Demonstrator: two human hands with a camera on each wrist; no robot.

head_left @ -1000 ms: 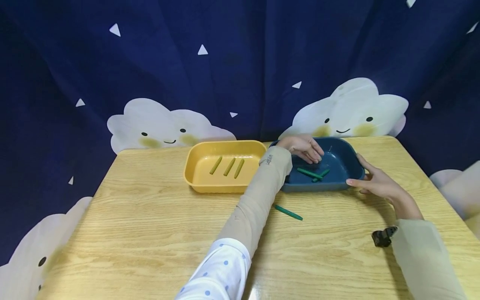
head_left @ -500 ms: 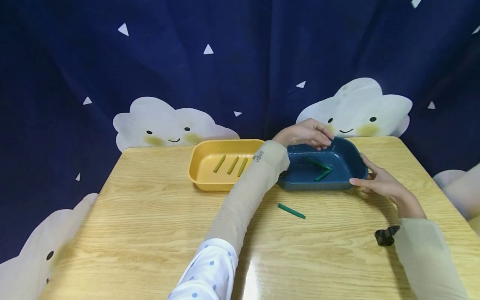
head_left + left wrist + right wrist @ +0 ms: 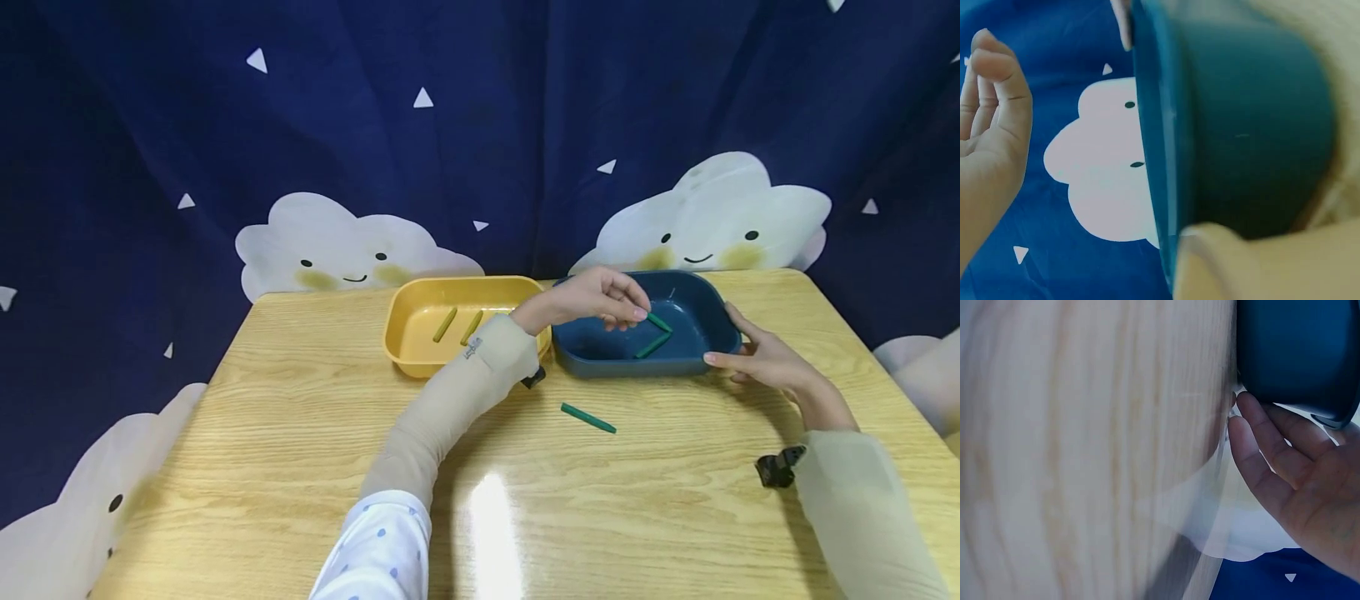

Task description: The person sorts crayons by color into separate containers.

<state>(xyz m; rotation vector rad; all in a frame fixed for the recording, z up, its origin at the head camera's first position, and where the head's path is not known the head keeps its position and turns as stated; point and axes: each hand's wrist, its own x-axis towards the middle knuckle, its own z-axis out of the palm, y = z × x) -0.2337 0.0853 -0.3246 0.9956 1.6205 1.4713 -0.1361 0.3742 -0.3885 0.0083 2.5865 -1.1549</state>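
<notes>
My left hand (image 3: 600, 298) hovers over the left half of a dark blue plastic tray (image 3: 686, 367). Its fingers are loosely bent in the left wrist view, and nothing shows between them. Two green crayons lie in the tray: one crayon (image 3: 660, 323) is partly covered by that hand, the other (image 3: 652, 345) meets its right end. At the tray's right end, my right hand (image 3: 772, 358) holds the front corner, thumb in front and a finger along the side. In the right wrist view, this hand's fingers (image 3: 1272, 456) touch the tray's outside.
Beside the blue tray on the left stands a yellow tray (image 3: 420, 369). Yellow crayons (image 3: 445, 325) lie in it, partly behind my left forearm. A third green crayon (image 3: 588, 418) lies on the wooden table (image 3: 285, 433) in front. A dark curtain (image 3: 337, 125) hangs behind.
My left hand rises from inside the blue tray over its back rim, then shifts back left and lower above the tray. The right hand stays on the corner. The view shifts slightly.
</notes>
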